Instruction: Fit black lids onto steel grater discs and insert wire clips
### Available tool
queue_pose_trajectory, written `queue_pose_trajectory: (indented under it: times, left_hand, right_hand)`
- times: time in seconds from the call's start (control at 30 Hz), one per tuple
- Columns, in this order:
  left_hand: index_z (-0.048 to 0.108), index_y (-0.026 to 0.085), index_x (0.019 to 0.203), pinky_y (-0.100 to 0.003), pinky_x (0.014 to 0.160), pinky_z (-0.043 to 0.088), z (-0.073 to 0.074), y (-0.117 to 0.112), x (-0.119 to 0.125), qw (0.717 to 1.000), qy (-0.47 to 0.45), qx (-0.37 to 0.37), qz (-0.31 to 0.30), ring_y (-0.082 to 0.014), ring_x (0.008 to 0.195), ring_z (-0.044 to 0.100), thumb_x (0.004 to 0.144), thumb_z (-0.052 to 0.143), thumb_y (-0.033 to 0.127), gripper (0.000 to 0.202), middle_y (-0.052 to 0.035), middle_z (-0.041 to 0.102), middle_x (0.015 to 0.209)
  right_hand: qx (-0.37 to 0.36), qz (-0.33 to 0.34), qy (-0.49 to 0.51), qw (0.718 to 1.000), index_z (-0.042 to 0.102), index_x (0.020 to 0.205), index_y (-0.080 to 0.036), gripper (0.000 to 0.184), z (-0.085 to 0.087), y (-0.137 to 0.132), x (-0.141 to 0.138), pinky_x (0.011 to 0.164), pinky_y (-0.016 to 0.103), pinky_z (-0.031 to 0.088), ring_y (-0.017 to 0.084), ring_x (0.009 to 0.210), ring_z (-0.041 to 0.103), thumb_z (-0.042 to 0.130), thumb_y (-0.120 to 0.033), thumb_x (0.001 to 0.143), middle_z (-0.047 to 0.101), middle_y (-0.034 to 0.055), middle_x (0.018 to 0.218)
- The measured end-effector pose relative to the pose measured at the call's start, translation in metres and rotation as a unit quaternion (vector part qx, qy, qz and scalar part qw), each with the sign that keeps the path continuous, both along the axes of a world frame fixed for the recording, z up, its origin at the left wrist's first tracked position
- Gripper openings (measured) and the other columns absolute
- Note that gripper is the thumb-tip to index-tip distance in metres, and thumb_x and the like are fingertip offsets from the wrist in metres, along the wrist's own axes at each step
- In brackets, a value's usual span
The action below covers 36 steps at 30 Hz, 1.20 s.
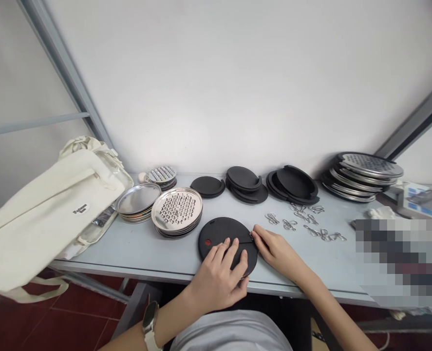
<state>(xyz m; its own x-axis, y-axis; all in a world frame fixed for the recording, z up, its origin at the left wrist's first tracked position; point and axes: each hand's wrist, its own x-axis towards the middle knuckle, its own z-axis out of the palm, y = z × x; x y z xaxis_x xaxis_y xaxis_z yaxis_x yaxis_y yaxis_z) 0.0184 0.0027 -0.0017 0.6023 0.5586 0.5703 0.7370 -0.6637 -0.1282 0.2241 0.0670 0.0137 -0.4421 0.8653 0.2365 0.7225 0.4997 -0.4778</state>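
Note:
A round black plastic disc (227, 246) with a straight slit and a small red dot lies flat on the pale grey table (157, 253) near its front edge. My left hand (217, 275) rests over the disc's lower left part, fingers on its face and its lower edge gripped. My right hand (276, 253) comes in from the right, its fingertips pinching the disc's right rim at the slit's end. Whether something small sits between those fingertips is hidden. A light-coloured smartwatch (150, 319) circles my left wrist.
Behind the disc stand stacks of round metal graters (177, 210) and black discs (247, 185). Small metal clips (303, 219) lie scattered to the right. A cream tote bag (51, 204) hangs over the left end. A pixelated patch covers the right foreground.

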Motion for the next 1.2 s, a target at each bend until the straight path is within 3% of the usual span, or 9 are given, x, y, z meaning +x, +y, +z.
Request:
queue_pose_trajectory:
  times: [0.87, 1.2]
  left_hand:
    - [0.055, 0.013, 0.125, -0.04, 0.097, 0.04, 0.0001, 0.0001, 0.0004, 1.0, -0.002, 0.007, 0.002, -0.0321, 0.121, 0.05, 0.087, 0.049, 0.035, 0.045, -0.0171, 0.053, 0.134]
    - [0.056, 0.014, 0.124, -0.04, 0.096, 0.041, 0.0017, -0.0008, 0.0007, 1.0, 0.002, 0.012, 0.006, -0.0313, 0.12, 0.051, 0.086, 0.05, 0.036, 0.045, -0.0166, 0.053, 0.134]
  right_hand:
    - [0.028, 0.0, -0.027, 0.999, 0.042, 0.076, -0.023, 0.028, 0.007, -0.0054, -0.0031, 0.057, 0.026, 0.036, 0.017, 0.056, 0.053, 0.035, -0.035, 0.101, 0.052, -0.002, 0.061]
    - [0.012, 0.007, -0.009, 1.0, 0.057, 0.08, -0.021, 0.04, 0.0046, -0.0047, -0.0018, 0.066, 0.029, 0.042, 0.02, 0.069, 0.06, 0.027, -0.035, 0.102, 0.062, 0.0039, 0.07]
